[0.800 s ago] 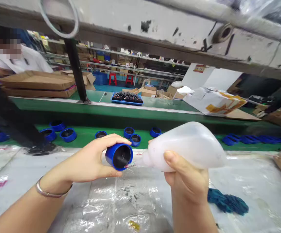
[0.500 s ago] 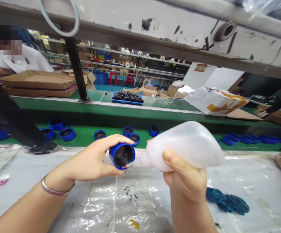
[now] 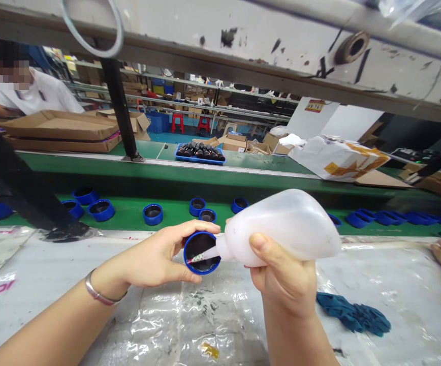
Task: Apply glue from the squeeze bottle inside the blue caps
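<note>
- Since a moment ago, my left hand (image 3: 148,251) has turned the blue round plastic cup (image 3: 186,254) open side toward me, and the nozzle (image 3: 205,254) of the translucent white squeeze bottle (image 3: 281,229) now reaches inside its dark interior.
- My left fingers grip the cup's outer wall; my right hand (image 3: 281,277) is closed around the bottle.
- Below lies a crinkled clear plastic sheet (image 3: 220,325); beyond, more blue cups sit on a green conveyor belt (image 3: 175,213).
- A co-worker in white (image 3: 41,96) stands past flat cardboard box lids (image 3: 60,129).

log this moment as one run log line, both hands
left hand: holds blue cap, black inside | right hand: holds white plastic squeeze bottle | bottle nozzle: tip inside cap
</note>
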A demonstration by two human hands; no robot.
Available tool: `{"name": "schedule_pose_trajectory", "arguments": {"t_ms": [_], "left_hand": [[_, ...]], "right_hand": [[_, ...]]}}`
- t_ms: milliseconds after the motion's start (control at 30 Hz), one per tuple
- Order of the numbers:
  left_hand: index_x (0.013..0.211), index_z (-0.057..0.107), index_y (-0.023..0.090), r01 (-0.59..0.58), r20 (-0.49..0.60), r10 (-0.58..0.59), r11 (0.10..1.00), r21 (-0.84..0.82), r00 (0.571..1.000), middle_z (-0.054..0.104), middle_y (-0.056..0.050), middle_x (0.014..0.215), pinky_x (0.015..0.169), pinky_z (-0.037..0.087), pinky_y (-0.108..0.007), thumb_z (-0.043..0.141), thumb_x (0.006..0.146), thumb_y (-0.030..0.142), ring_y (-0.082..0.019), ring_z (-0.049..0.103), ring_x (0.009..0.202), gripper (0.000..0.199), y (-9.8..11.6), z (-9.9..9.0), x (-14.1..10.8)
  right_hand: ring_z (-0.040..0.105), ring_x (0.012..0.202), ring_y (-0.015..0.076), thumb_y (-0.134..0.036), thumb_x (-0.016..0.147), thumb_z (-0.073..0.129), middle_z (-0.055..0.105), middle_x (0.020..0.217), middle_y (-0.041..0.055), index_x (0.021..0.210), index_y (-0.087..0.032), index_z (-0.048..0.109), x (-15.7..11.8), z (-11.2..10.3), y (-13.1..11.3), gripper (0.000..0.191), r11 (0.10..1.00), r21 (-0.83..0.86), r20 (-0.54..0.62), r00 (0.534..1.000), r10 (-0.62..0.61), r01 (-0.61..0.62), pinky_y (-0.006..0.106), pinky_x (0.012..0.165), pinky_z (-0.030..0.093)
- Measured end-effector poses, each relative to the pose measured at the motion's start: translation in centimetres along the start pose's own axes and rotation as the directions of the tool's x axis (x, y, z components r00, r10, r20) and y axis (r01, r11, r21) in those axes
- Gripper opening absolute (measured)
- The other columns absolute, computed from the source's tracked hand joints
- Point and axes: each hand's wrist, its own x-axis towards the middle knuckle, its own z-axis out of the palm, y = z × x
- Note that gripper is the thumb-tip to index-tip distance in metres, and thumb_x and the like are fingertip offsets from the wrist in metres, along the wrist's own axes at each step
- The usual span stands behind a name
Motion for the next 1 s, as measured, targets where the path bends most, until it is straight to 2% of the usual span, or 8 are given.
{"name": "schedule_pose_trajectory", "arguments": {"t_ms": [133, 233, 300, 533, 667, 833, 1000], "left_hand": [[0.141, 0.057, 0.032, 0.003, 0.037, -0.001, 0.998, -0.063, 0.999, 0.067, -0.002, 0.133, 0.104, 0.049, -0.035, 0.088, 0.077, 0.014, -0.022, 0.062, 0.122, 0.073, 0.1, 0.5, 0.2], [0.138, 0.059, 0.03, -0.023, 0.041, 0.026, 0.997, -0.072, 0.999, 0.067, -0.002, 0.132, 0.105, 0.047, -0.034, 0.089, 0.076, 0.013, -0.023, 0.061, 0.123, 0.07, 0.2, 0.8, 0.3], [0.135, 0.06, 0.028, -0.03, 0.018, 0.031, 0.998, -0.058, 0.999, 0.066, -0.002, 0.13, 0.105, 0.046, -0.034, 0.09, 0.074, 0.014, -0.023, 0.06, 0.123, 0.07, 0.2, 0.9, 0.4], [0.123, 0.063, 0.024, -0.022, -0.058, 0.021, 1.0, -0.009, 0.998, 0.065, -0.001, 0.118, 0.101, 0.044, -0.035, 0.098, 0.065, 0.023, -0.024, 0.06, 0.114, 0.068, -0.4, 1.1, 0.7], [0.118, 0.061, 0.023, -0.007, -0.11, 0.013, 0.999, 0.054, 0.994, 0.065, -0.001, 0.114, 0.096, 0.043, -0.035, 0.099, 0.062, 0.032, -0.024, 0.059, 0.11, 0.067, -0.3, 1.4, 0.8], [0.108, 0.056, 0.023, 0.09, -0.191, -0.065, 0.988, 0.123, 0.979, 0.063, 0.001, 0.101, 0.083, 0.042, -0.033, 0.1, 0.058, 0.04, -0.022, 0.056, 0.096, 0.068, 0.1, 2.0, 0.8], [0.102, 0.054, 0.024, 0.166, -0.253, -0.119, 0.971, 0.173, 0.96, 0.059, 0.003, 0.092, 0.077, 0.04, -0.032, 0.1, 0.053, 0.048, -0.02, 0.05, 0.087, 0.071, 0.4, 2.1, 0.7]], "right_hand": [[0.065, 0.058, 0.0132, -0.028, 0.081, 0.085, 0.071, 0.071, 0.0005, 0.078, -0.021, 0.075, 0.1, 0.1, 0.0, 0.012, 1.0, 0.011, -0.027, 1.0, -0.001, 0.001, 0.023, 0.045, 0.051], [0.058, 0.051, 0.0095, -0.025, 0.082, 0.084, 0.067, 0.064, -0.0019, 0.073, -0.021, 0.073, 0.3, 0.2, 0.0, 0.015, 0.999, 0.036, -0.023, 1.0, -0.018, 0.019, 0.02, 0.042, 0.047], [0.055, 0.047, 0.0083, -0.025, 0.083, 0.083, 0.063, 0.059, -0.0033, 0.071, -0.021, 0.072, 0.4, 0.3, 0.0, 0.017, 0.998, 0.047, -0.033, 0.999, -0.033, 0.034, 0.019, 0.04, 0.045], [0.053, 0.042, 0.008, -0.027, 0.079, 0.086, 0.061, 0.059, -0.0045, 0.07, -0.019, 0.068, 0.5, 0.4, 0.2, 0.022, 0.996, -0.035, -0.183, 0.979, -0.086, 0.081, 0.02, 0.035, 0.042], [0.052, 0.045, 0.0086, -0.026, 0.079, 0.086, 0.061, 0.06, -0.0046, 0.072, -0.02, 0.067, 0.2, 0.4, 0.1, 0.022, 0.985, -0.137, -0.212, 0.968, -0.136, 0.109, 0.022, 0.04, 0.046], [0.058, 0.05, 0.0126, -0.027, 0.075, 0.089, 0.064, 0.065, -0.0039, 0.082, -0.022, 0.067, -0.2, 0.4, 0.4, 0.024, 0.959, -0.243, -0.28, 0.935, -0.216, 0.148, 0.028, 0.047, 0.053], [0.065, 0.06, 0.0195, -0.033, 0.077, 0.086, 0.068, 0.074, 0.0009, 0.087, -0.024, 0.069, -0.6, -0.2, 1.4, 0.022, 0.911, -0.372, -0.251, 0.925, -0.286, 0.181, 0.036, 0.053, 0.059]]}}
